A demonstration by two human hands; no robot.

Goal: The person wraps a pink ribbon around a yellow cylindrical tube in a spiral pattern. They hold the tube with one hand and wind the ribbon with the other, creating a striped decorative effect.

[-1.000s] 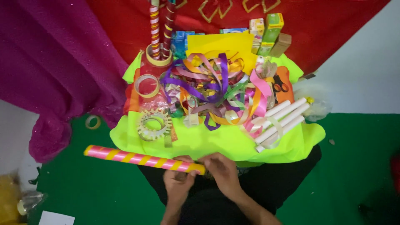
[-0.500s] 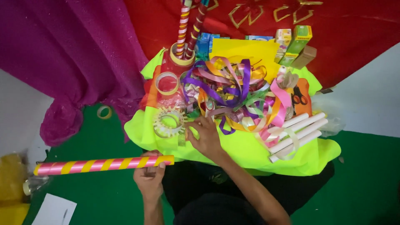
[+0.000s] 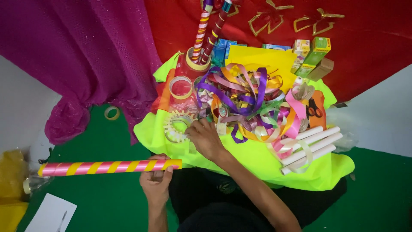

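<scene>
While left hand (image 3: 156, 182) grips its right end, striped tube (image 3: 109, 166) extends leftward.

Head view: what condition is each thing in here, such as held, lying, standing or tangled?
Pink-and-yellow striped tube: level, held at its right end by the left hand.
Right hand: resting on the neon-yellow cloth.
Coloured ribbons: loose, tangled heap.
White paper tubes: lying side by side.
Two striped sticks: standing in a tape ring.
Tape roll: flat on the green floor.
</scene>
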